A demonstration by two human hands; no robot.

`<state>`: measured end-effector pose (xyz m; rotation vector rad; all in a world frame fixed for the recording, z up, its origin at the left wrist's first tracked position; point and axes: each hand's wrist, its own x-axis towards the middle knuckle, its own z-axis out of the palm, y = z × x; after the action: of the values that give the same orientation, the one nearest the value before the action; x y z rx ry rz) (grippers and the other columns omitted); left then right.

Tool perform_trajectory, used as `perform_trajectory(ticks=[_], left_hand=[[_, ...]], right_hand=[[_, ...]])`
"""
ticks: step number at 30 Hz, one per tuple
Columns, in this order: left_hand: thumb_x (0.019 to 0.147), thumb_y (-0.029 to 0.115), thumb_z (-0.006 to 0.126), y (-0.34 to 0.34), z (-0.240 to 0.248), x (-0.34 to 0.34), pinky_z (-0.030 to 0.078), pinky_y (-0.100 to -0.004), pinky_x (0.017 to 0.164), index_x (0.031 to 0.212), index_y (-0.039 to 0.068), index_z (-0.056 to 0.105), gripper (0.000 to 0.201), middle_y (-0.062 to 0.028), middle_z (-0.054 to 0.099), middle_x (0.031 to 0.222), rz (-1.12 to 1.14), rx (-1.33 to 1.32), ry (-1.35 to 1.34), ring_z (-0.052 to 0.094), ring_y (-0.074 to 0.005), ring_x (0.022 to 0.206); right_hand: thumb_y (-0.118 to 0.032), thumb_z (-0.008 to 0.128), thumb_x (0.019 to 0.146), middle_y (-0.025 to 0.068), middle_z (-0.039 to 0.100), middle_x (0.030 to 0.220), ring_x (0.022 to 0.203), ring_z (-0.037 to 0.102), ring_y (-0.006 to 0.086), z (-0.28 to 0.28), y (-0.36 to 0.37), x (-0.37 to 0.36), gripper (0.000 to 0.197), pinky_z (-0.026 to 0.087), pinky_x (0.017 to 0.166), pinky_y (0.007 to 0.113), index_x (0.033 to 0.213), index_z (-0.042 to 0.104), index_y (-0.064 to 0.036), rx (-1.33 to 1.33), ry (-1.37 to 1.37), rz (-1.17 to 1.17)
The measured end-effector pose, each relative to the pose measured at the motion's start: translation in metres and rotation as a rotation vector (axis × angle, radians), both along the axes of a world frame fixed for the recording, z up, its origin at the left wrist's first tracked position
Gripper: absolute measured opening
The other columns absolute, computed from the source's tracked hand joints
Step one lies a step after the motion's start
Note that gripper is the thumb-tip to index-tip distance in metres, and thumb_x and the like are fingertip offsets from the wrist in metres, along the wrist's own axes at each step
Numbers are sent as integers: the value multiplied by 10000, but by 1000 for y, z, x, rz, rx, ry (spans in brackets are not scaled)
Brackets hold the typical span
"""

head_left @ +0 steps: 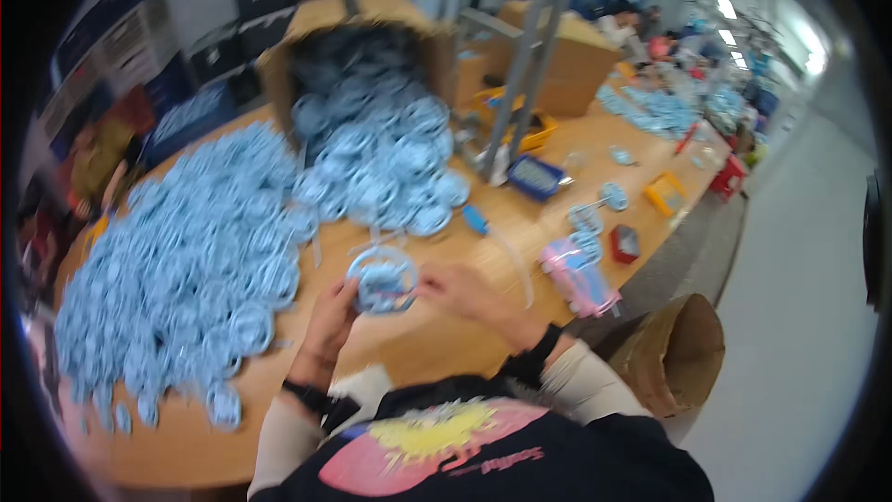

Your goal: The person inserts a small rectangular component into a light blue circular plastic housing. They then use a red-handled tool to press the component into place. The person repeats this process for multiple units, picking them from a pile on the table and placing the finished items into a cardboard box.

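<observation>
A light-blue round plastic part (382, 277), a ring with a filled middle, is held up over the wooden table. My left hand (332, 318) grips its left edge between thumb and fingers. At the opposite edge is my right hand (455, 290), its fingers pinched together by the rim. Whether those fingertips hold the rim itself or some small piece is too blurred to make out. Left of my hands spreads a big heap of similar light-blue parts (200, 251). More of them spill from a tipped cardboard box (279, 84) beyond my hands.
On the right lie a blue-handled tool (475, 219), a pink toy car (578, 277), a red box (624, 244), a yellow tray (665, 193) and a dark blue box (536, 177). A metal post (531, 65) rises behind. An open cardboard carton (683, 353) stands beside the table (177, 451).
</observation>
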<state>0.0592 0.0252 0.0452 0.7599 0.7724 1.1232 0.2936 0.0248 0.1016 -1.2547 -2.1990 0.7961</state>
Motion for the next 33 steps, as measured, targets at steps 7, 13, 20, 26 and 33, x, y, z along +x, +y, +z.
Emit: perform_trajectory(ticks=[7, 13, 20, 26, 33], left_hand=[[886, 221, 490, -12, 3, -8, 476, -333, 785, 1039, 14, 537, 261, -71, 594, 982, -15, 30, -6, 583, -181, 868], [878, 336, 476, -23, 16, 8, 460, -394, 837, 1108, 23, 492, 388, -108, 570, 1068, -96, -32, -189, 562, -232, 963], [905, 392, 376, -20, 6, 9, 438, -420, 869, 1157, 25, 451, 451, -128, 554, 1091, -100, 20, -222, 546, -261, 994], [902, 393, 388, -27, -2, 16, 467, -408, 830, 1150, 26, 455, 448, -129, 554, 1090, -14, -58, -260, 559, -258, 970], [895, 299, 463, 17, -71, -115, 474, -314, 761, 1092, 14, 520, 351, -104, 568, 1038, 135, 298, 707, 564, -176, 901]], right_hand=[[-302, 556, 809, 105, 552, 663, 620, 542, 295, -3, -3, -1, 215, 411, 565, 384, 837, 513, -94, 73, 48, 64], [-312, 557, 811, 98, 538, 637, 597, 536, 285, -11, -6, -3, 225, 398, 545, 386, 830, 508, -93, 10, 90, 103], [-319, 531, 826, 106, 538, 645, 613, 537, 296, -13, -12, -6, 234, 396, 551, 391, 845, 493, -89, -7, 100, 80], [-301, 535, 822, 122, 556, 686, 647, 546, 296, -22, -12, -7, 229, 406, 574, 386, 841, 502, -74, -46, 140, 94], [-313, 549, 804, 130, 590, 728, 670, 565, 279, -86, -11, 6, 261, 424, 594, 368, 816, 548, -53, -172, 105, 128]])
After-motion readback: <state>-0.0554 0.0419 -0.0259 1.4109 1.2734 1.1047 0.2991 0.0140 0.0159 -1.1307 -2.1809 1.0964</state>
